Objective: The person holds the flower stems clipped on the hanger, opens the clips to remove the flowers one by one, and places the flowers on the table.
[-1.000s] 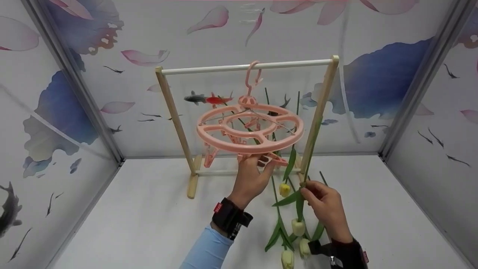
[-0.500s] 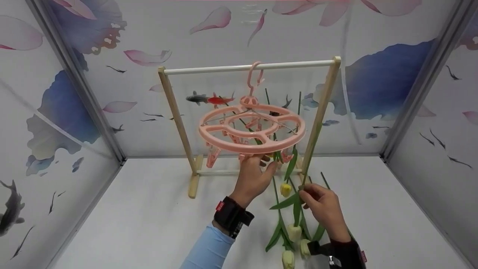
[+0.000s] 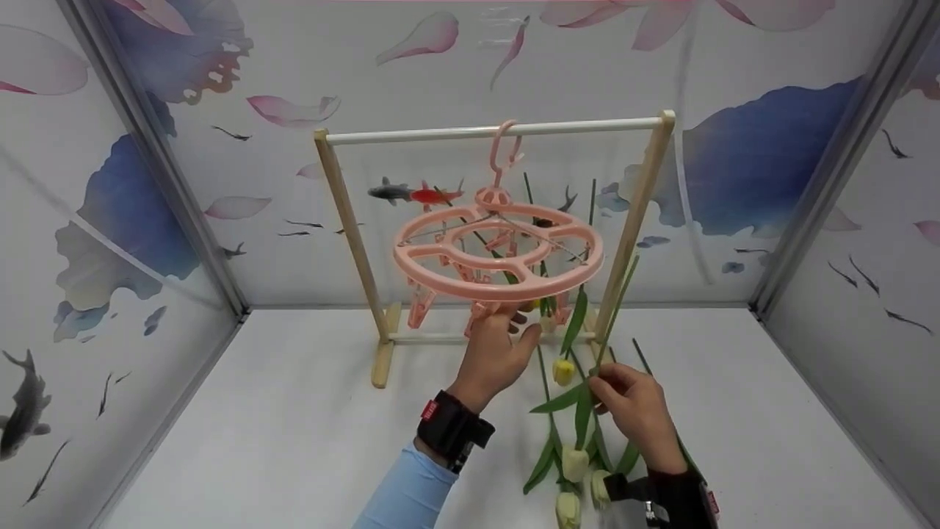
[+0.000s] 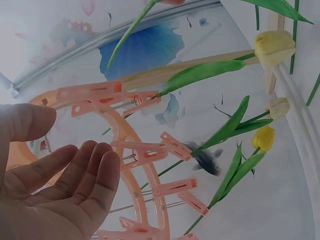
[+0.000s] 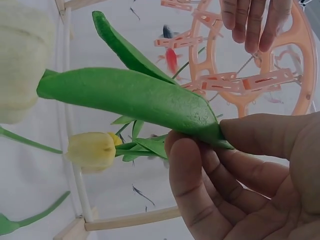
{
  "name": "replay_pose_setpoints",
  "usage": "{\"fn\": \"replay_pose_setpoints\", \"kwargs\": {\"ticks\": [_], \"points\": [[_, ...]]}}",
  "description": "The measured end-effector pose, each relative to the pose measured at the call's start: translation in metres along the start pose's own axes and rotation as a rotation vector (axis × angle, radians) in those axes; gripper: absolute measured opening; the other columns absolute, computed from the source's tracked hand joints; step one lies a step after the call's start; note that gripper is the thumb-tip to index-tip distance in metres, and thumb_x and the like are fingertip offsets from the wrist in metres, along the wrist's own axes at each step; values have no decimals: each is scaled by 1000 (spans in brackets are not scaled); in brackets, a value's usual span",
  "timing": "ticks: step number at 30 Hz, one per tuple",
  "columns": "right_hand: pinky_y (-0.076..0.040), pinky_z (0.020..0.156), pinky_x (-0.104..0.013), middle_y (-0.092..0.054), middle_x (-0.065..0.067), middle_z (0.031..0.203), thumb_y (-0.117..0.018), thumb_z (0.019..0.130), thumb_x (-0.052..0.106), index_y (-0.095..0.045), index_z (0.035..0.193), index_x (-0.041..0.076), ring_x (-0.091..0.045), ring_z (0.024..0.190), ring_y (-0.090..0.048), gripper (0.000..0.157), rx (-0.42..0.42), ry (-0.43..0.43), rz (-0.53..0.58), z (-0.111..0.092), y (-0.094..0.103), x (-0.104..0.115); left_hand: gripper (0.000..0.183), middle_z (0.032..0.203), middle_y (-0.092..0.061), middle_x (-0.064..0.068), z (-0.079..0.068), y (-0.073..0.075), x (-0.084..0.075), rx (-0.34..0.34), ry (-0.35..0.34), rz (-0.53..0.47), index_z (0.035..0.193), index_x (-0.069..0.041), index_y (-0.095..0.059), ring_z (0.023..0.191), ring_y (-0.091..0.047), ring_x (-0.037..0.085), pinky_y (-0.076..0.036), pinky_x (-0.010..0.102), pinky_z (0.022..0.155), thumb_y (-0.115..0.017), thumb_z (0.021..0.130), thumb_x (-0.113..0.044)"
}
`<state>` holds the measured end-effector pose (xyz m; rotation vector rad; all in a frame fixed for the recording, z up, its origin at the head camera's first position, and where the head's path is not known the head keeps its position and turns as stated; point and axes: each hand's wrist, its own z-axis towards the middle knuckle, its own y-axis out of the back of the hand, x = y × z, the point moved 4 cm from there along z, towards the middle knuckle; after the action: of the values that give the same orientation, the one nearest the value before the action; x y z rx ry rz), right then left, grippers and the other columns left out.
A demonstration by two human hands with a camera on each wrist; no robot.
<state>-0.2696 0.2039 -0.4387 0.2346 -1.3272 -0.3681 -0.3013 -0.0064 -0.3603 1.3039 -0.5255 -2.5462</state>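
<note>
A pink round clip hanger [image 3: 499, 290] hangs by its hook from a rack. Below the ring's front edge, my left hand [image 3: 493, 356] is raised with nothing in its grasp. The left wrist view shows its fingers relaxed near the pink clothespins [image 4: 175, 187]. Several tulips hang head down by their stems from such pins, among them a yellow tulip [image 4: 263, 138] and a pale tulip [image 4: 275, 48]. My right hand [image 3: 637, 411] pinches the stem of a cream tulip [image 3: 575, 464] between thumb and fingers, bloom downward. In the right wrist view its green leaf [image 5: 135, 97] partly covers the stem.
The rack has wooden legs [image 3: 640, 191] and a white top bar [image 3: 411, 137]. More tulips, such as a pale tulip [image 3: 567, 509], lie on the white table [image 3: 294, 441] at front right. Patterned walls [image 3: 587, 73] enclose the back and sides.
My left hand has let go of a clothespin at the ring's front right, and that pin now hangs down. My right hand has lowered slightly, with the cream tulip's bloom shifting down and left.
</note>
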Motion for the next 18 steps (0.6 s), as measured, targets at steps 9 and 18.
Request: {"fn": "replay_pose_setpoints", "kwargs": {"ticks": [9, 18], "points": [[-59, 66, -30, -71, -10, 85, -65, 101, 1, -73, 109, -2, -15, 72, -67, 12, -3, -20, -8, 2, -2, -6, 43, 124, -65, 14, -10, 3, 9, 10, 0, 18, 144, -7, -59, 107, -64, 29, -53, 43, 94, -64, 101, -6], [-58, 63, -27, -71, -12, 90, -64, 100, 1, -72, 110, -6, -18, 69, -70, 14, 21, -87, 7, 4, -5, -14, 36, 126, -65, 15, -21, 5, 18, 22, 21, 40, 138, 0, -61, 108, -64, 29, -53, 41, 94, -62, 102, -7]]}}
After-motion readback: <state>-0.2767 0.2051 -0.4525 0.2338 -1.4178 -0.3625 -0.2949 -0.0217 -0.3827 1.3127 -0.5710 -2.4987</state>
